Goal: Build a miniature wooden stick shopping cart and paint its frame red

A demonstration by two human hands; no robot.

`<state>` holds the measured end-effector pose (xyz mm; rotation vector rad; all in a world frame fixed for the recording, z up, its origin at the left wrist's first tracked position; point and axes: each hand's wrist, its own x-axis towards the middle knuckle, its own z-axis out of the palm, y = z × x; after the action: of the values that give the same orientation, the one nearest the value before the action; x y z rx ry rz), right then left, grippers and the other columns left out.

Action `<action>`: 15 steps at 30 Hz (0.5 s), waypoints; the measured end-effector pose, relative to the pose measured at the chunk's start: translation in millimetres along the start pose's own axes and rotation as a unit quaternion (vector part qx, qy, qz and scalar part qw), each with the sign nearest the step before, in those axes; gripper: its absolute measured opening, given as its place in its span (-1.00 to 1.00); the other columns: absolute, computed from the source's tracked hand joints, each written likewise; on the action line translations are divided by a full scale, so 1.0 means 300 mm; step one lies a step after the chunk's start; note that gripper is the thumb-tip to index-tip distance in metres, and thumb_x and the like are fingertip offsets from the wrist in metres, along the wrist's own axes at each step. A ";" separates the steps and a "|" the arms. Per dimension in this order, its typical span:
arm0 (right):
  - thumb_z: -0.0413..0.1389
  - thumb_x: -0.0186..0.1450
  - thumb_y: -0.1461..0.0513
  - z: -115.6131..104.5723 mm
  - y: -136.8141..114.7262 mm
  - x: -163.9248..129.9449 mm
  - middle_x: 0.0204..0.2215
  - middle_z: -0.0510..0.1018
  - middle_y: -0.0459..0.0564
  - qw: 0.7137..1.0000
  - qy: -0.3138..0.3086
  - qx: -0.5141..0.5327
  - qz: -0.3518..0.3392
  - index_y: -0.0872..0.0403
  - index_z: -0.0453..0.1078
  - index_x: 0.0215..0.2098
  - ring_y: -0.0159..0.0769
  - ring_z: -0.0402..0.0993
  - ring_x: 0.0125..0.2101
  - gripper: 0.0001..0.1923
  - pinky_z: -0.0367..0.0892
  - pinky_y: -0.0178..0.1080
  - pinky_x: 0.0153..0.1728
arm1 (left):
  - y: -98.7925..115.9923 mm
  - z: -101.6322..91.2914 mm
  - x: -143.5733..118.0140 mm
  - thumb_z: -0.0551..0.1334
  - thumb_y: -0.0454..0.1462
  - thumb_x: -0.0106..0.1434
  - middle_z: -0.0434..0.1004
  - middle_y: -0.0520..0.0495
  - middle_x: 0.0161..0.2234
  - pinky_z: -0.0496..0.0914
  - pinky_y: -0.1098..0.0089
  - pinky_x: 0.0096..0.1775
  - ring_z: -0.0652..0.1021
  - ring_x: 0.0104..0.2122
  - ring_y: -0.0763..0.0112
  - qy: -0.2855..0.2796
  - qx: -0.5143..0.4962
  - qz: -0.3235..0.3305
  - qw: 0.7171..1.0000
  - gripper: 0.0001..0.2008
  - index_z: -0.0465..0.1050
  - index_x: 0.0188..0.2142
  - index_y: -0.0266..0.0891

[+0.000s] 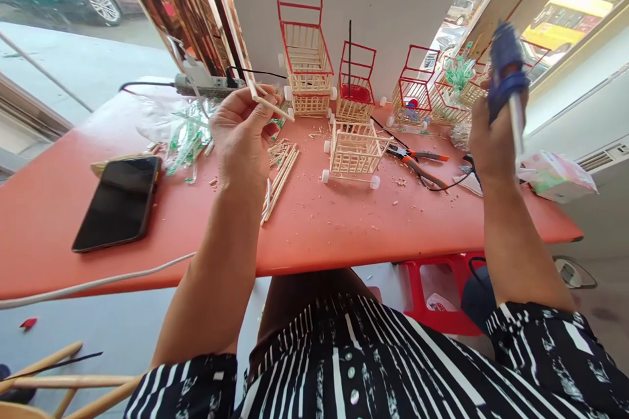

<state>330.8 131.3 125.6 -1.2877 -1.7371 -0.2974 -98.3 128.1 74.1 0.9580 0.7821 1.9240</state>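
Left grip (240, 131) pinching wooden stick (271, 107) at fingertips; right grip (494, 137) clenched around glue gun (506, 72).

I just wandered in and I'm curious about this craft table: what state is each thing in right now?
left hand: raised, pinching a thin wooden stick
right hand: raised, gripping a blue glue gun
unpainted stick cart: upright on white wheels
red-framed carts: standing in a row at the wall
pliers: lying flat, untouched
phone: screen dark, lying flat
loose sticks: lying in a loose pile
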 end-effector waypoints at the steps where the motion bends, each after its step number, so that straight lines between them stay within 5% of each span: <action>1: 0.01 0.58 -0.05 -0.002 -0.003 -0.044 0.21 0.44 0.37 0.999 0.025 -0.022 -0.001 -0.03 0.25 0.34 0.09 0.36 0.23 -0.53 0.21 0.16 0.37 | 0.004 0.002 -0.004 0.58 -0.24 0.07 0.71 -0.09 -0.28 0.36 0.29 -0.47 0.58 -0.42 0.39 -0.001 0.002 0.000 1.000 -0.88 0.76 -0.39 0.04; 3: 0.11 0.51 0.07 -0.009 -0.009 -0.118 0.10 0.52 0.27 0.998 0.019 -0.063 -0.005 -0.09 0.36 0.25 0.07 0.43 0.12 -0.62 0.33 0.16 0.28 | 0.013 0.006 -0.012 0.58 -0.25 0.08 0.70 -0.07 -0.31 0.37 0.30 -0.47 0.57 -0.44 0.40 -0.004 0.003 -0.001 1.000 -0.89 0.76 -0.41 0.05; 7: 0.10 0.44 0.23 -0.024 -0.005 -0.209 0.25 0.50 0.27 0.984 -0.111 -0.141 0.016 -0.04 0.33 0.35 0.15 0.40 0.30 -0.48 0.34 0.24 0.37 | 0.026 0.010 -0.024 0.60 -0.27 0.08 0.68 -0.01 -0.37 0.40 0.38 -0.47 0.52 -0.46 0.47 -0.018 -0.003 -0.003 1.000 -0.86 0.75 -0.42 0.05; 15: 0.06 0.49 0.19 0.038 0.033 -0.260 0.33 0.47 0.42 0.922 -0.288 -0.241 0.100 0.08 0.37 0.42 0.30 0.44 0.31 -0.44 0.41 0.30 0.30 | 0.018 0.016 -0.024 0.58 -0.28 0.07 0.67 -0.03 -0.37 0.36 0.37 -0.50 0.51 -0.48 0.45 -0.016 0.006 -0.008 1.000 -0.87 0.75 -0.45 0.05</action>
<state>335.3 93.9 55.6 -2.0556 -2.0670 -0.2484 -93.8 120.2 78.4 0.9836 0.7827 1.8875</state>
